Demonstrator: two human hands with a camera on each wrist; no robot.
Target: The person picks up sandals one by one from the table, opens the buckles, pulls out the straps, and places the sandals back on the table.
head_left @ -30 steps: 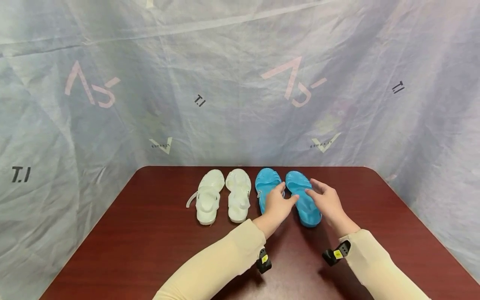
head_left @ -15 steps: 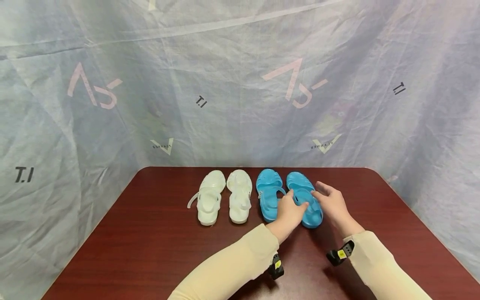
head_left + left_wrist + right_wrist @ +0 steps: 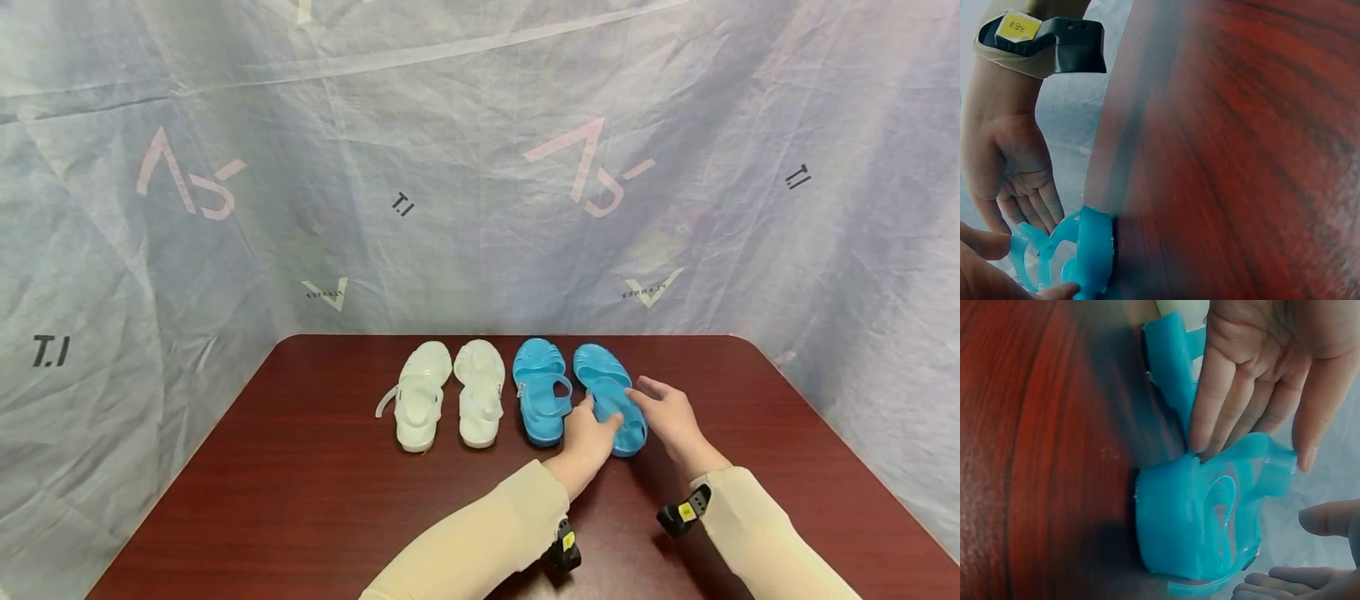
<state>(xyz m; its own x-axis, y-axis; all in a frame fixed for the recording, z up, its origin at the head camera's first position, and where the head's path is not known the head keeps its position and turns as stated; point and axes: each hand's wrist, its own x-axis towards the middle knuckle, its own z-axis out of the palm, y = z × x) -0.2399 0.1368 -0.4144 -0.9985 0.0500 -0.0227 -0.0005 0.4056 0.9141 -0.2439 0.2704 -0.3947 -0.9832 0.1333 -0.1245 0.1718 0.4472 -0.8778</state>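
Two blue jelly sandals lie side by side on the table. At the heel of the right-hand blue sandal (image 3: 618, 402), my left hand (image 3: 587, 442) has straight fingers against its inner side and the thumb at its ankle strap, as the right wrist view shows. My right hand (image 3: 672, 423) is on this sandal's outer side, with fingers loosely extended and nothing held. In the left wrist view the raised strap and the heel (image 3: 1094, 253) stand between the two hands. The other blue sandal (image 3: 537, 392) sits just left of my left hand, its strap looped sideways.
A pair of white jelly sandals stands to the left: one white sandal (image 3: 480, 392) near the blue ones, and another white sandal (image 3: 422, 396) with a loose strap jutting left. The dark red table (image 3: 315, 500) ends at a hanging grey cloth (image 3: 450, 167).
My left hand has moved right and nearer, from over the left blue sandal to the right one's heel. My right hand has shifted slightly nearer and right. The left blue sandal is now uncovered.
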